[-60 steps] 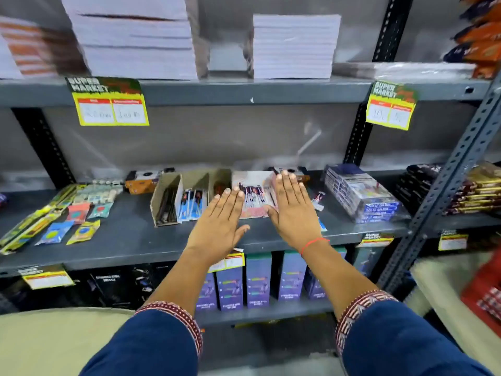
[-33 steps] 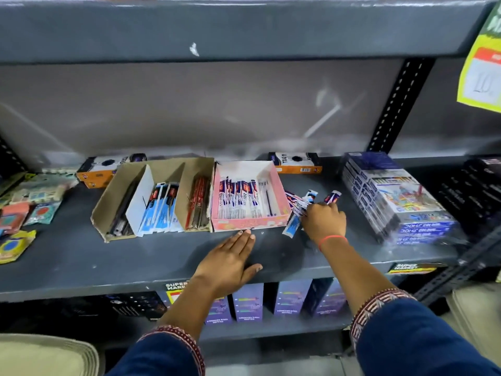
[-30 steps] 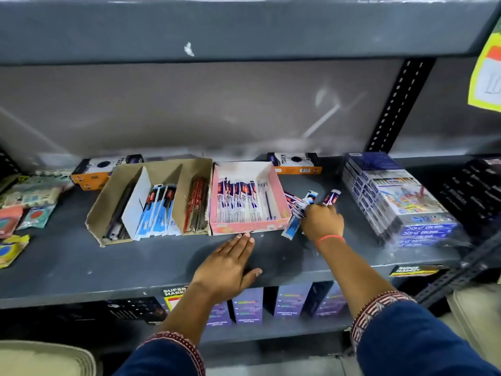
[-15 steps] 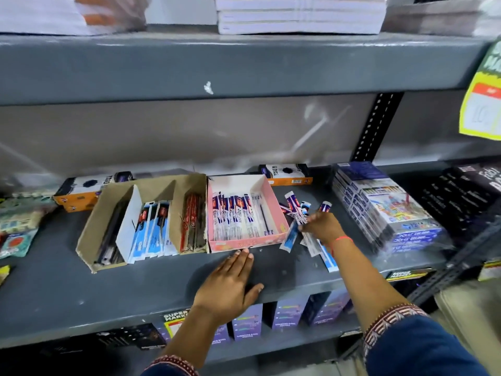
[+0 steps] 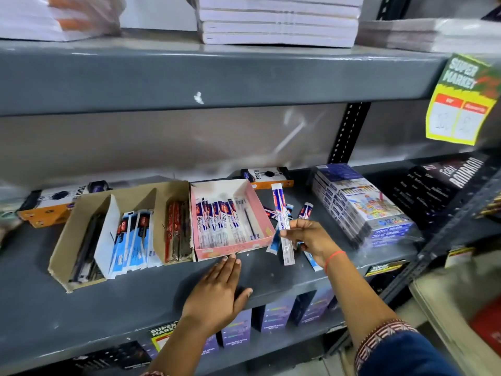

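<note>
My right hand (image 5: 307, 236) pinches a long white, red and blue pen packet (image 5: 282, 215) and holds it lifted just right of the pink box (image 5: 259, 213). That open pink box on the grey shelf (image 5: 108, 302) holds several similar pen packets (image 5: 217, 225). More loose packets (image 5: 306, 210) lie on the shelf behind and under my right hand. My left hand (image 5: 217, 291) rests flat on the shelf, fingers straight, fingertips at the pink box's front edge.
A brown cardboard box (image 5: 70, 234) with dividers holds blue, red and dark pen packs left of the pink box. A wrapped stack of colour-pencil boxes (image 5: 360, 207) stands to the right. Orange-and-black boxes (image 5: 267, 176) sit at the back. Notebook stacks (image 5: 279, 20) fill the upper shelf.
My right hand reached to the loose packets beside the pink box, picked one up and now holds it lifted. My left hand settled flat on the shelf and stayed there.
</note>
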{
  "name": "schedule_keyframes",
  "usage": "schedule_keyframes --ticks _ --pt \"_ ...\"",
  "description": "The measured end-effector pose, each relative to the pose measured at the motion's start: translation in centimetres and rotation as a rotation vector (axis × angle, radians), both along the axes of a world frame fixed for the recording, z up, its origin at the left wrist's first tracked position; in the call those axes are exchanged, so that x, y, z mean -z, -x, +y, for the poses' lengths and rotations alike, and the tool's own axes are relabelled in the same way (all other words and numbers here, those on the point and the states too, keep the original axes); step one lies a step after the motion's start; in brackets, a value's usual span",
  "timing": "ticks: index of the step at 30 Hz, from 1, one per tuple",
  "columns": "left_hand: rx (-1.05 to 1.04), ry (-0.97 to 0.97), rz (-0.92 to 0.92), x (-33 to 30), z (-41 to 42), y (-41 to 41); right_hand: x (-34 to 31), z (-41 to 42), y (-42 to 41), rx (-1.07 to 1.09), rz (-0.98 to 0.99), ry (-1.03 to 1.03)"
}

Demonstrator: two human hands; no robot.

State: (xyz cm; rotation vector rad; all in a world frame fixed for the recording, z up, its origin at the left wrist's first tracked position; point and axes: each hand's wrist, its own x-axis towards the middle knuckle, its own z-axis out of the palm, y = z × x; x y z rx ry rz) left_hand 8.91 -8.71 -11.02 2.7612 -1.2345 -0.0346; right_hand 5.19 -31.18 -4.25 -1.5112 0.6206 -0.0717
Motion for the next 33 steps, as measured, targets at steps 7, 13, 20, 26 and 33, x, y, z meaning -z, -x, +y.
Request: schedule_keyframes --ticks 7,13,20,26,33 --pt "-0.031 0.054 0.104 -0.7 0.2 0.1 -4.2 3.0 -6.0 -0.057 -0.136 0.064" --pt "-0.015 0.09 0.078 0.6 0.2 -0.2 -2.4 8.3 -11.7 -0.172 0.059 0.134" --pt "0.01 0.078 0.057 -0.1 0.2 -0.1 0.4 12.8 -14.0 -0.206 0.184 0.36" --pt "0.008 0.053 0.067 0.4 0.4 -0.2 0.2 13.1 -12.9 -0.232 0.207 0.709" --pt "0.023 0.065 0.084 0.8 0.4 -0.2 -2.5 9.5 -8.8 0.087 0.01 0.731"
